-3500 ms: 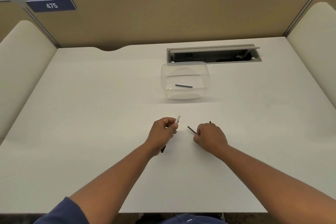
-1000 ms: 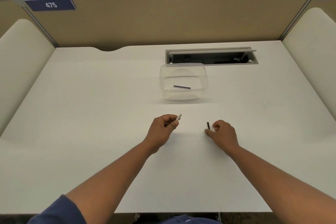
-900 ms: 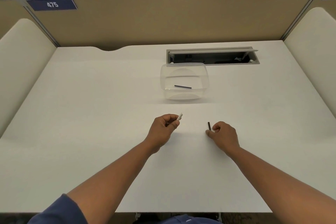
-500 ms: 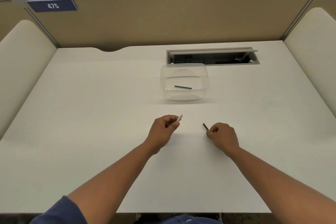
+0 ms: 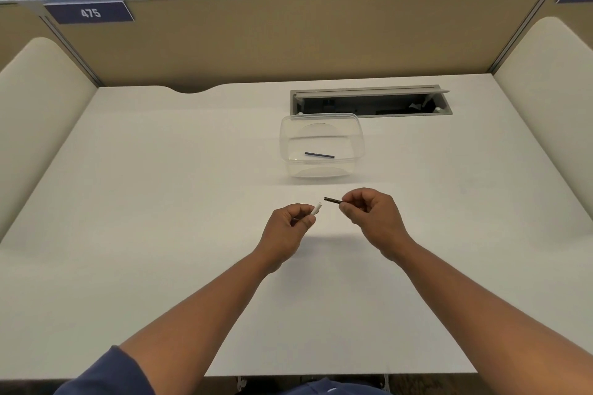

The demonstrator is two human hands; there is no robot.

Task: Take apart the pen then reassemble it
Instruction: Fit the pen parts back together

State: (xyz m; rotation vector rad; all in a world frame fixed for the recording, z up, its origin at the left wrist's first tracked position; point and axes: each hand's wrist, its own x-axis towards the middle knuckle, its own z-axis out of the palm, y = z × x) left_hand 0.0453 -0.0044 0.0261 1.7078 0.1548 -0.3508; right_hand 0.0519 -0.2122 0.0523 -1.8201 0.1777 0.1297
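head view, change: right hand (image 5: 372,218) was down on the desk (image 5: 160,202) half a second back, now it's up with the dark rod (image 5: 333,200) pointed at the left hand (image 5: 287,228)
left grip: fingers curled round the white tube (image 5: 317,209), tip poking out toward the rod
right grip: pinching the rod by its far end
gap: tips near, not touching yet
meaning: looks like reassembly to me, rod about to go in the tube
spare part: dark piece (image 5: 319,155) lying in the clear tub (image 5: 322,144) behind the hands
room: cubicle, tan divider (image 5: 288,35) with a 475 tag (image 5: 90,12), open cable slot (image 5: 370,102), plants on top
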